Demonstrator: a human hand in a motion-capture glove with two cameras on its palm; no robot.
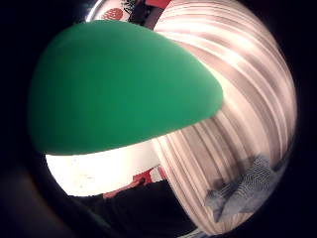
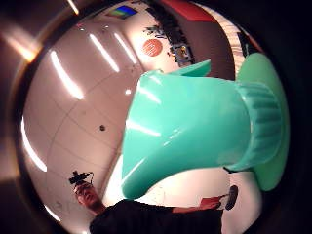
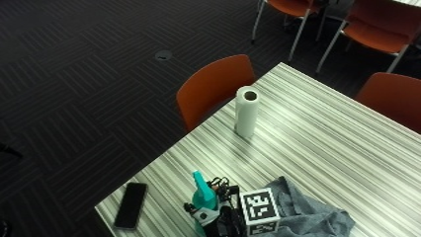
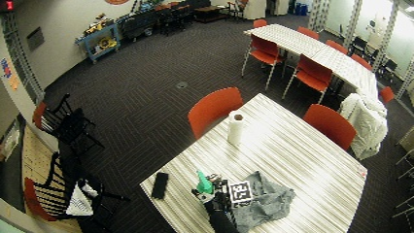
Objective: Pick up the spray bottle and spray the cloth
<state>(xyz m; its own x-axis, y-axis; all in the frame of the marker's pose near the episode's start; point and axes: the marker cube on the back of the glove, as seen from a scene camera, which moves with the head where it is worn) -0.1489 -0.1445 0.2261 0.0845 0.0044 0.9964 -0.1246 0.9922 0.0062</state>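
Gloved right hand [image 3: 220,217] at the near edge of the striped counter [image 3: 342,133], wrapped about the teal spray bottle [image 3: 202,195]; fingers mostly hidden behind the bottle and glove hardware, so exact curl not clear. Bottle upright, spray head above the hand; whether its base is touching the counter or lifted off it cannot be told. Bottle body filling much of both palm views, close against the palm [image 1: 119,89]. Grey cloth [image 3: 303,212] crumpled on the counter just beside the hand, on the side away from the phone. Black phone [image 3: 130,205] flat near the counter corner, apart from the bottle. White paper towel roll [image 3: 246,112] standing upright well apart, toward the far edge, beside an orange chair [image 3: 210,86].
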